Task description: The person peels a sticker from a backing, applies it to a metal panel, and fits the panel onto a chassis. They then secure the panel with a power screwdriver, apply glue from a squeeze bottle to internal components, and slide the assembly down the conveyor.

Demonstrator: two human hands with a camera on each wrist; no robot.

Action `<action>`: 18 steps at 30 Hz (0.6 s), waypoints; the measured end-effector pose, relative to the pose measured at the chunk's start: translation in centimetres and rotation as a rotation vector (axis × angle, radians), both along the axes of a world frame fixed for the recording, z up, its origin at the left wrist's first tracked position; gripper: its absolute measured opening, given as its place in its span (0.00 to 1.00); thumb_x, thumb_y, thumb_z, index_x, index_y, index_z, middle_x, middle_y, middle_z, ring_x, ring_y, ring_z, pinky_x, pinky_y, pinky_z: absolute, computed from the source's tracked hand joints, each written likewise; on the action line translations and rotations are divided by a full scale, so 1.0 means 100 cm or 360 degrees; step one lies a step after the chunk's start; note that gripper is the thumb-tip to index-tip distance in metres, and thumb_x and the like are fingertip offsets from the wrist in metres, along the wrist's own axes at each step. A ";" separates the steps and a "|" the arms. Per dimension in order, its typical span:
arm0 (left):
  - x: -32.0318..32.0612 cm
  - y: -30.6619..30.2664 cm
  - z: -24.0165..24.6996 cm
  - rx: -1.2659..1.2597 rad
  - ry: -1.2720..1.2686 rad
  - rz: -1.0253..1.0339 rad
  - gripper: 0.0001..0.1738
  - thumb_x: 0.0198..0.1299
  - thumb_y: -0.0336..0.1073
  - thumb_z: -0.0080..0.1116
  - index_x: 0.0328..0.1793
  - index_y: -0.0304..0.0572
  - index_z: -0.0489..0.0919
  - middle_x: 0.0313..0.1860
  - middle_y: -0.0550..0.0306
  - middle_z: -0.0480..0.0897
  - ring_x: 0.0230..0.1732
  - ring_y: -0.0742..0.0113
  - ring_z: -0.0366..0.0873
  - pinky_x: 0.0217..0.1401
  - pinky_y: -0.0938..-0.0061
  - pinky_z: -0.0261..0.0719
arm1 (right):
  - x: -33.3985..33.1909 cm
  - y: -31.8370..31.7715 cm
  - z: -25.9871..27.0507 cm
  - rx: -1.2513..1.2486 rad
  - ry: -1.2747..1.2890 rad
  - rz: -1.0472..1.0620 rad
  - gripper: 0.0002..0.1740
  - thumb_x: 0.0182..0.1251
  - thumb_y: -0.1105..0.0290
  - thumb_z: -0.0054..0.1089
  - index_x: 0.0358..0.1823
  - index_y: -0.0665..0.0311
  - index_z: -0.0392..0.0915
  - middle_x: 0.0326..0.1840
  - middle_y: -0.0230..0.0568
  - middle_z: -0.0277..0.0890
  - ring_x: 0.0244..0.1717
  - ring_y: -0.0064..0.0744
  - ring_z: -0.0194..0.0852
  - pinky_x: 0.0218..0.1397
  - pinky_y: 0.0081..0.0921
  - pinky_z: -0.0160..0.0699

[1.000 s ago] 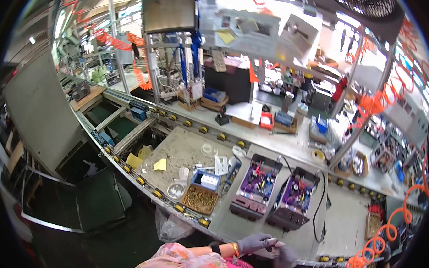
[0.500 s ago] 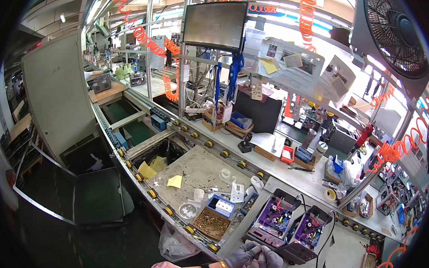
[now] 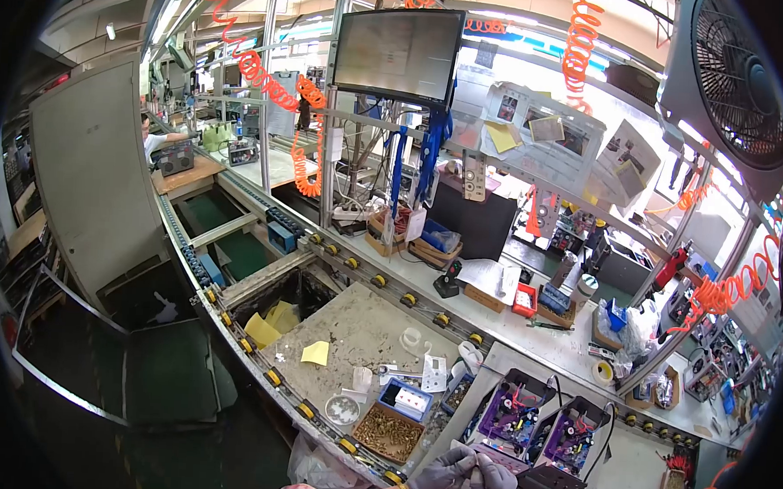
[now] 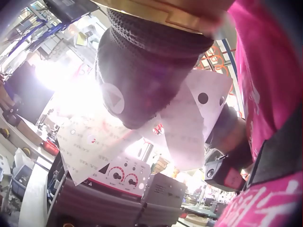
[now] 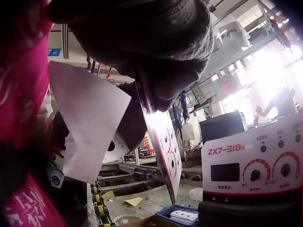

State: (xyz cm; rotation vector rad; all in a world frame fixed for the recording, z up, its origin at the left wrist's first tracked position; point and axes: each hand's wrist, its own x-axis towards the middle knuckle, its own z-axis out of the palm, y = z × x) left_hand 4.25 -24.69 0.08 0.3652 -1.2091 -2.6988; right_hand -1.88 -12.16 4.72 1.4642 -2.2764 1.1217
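Both hands wear grey gloves and meet at the bottom of the head view. My left hand (image 3: 443, 475) has its fingertips close to those of my right hand (image 3: 493, 485). The right hand (image 5: 151, 42) pinches a thin panel sheet (image 5: 170, 151) with red dial markings, tilted almost edge-on in the right wrist view. A white backing paper (image 5: 90, 118) hangs curled beside it. In the left wrist view the left hand (image 4: 147, 71) grips the patterned paper (image 4: 97, 146); its fingertips are partly hidden. Two open-topped machines (image 3: 513, 414) stand just beyond the hands.
Left of the machines are a cardboard box of brass-coloured parts (image 3: 388, 433), a blue tray (image 3: 407, 399) and a yellow paper (image 3: 315, 353). Rollers (image 3: 306, 410) line the bench edge. A fan (image 3: 739, 85) and a monitor (image 3: 398, 54) are higher up.
The head view has tilted up and turned, so the bench appears lower and the machines further right. The hands have come together, and white material shows below them.
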 end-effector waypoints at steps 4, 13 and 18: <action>-0.013 0.000 -0.016 0.0062 0.0151 0.0132 0.09 0.69 0.42 0.48 0.42 0.49 0.75 0.29 0.70 0.74 0.23 0.83 0.66 0.18 0.87 0.62 | -0.002 -0.002 -0.001 0.0107 0.0188 -0.0008 0.24 0.56 0.74 0.53 0.57 0.67 0.72 0.40 0.50 0.76 0.37 0.49 0.74 0.41 0.39 0.73; -0.015 -0.027 -0.027 -0.0546 0.0307 -0.0220 0.13 0.65 0.40 0.52 0.40 0.36 0.79 0.38 0.61 0.74 0.44 0.74 0.69 0.48 0.78 0.68 | 0.012 -0.006 -0.013 -0.0536 -0.1311 -0.0087 0.12 0.66 0.75 0.51 0.48 0.71 0.77 0.43 0.38 0.78 0.44 0.26 0.73 0.49 0.22 0.72; -0.006 -0.028 -0.002 0.0342 0.0086 -0.0286 0.15 0.56 0.37 0.57 0.47 0.37 0.75 0.39 0.54 0.77 0.38 0.61 0.77 0.42 0.68 0.76 | -0.020 0.007 -0.035 -0.1222 -0.2005 -0.0114 0.15 0.56 0.75 0.49 0.41 0.78 0.76 0.40 0.42 0.78 0.38 0.33 0.78 0.45 0.30 0.78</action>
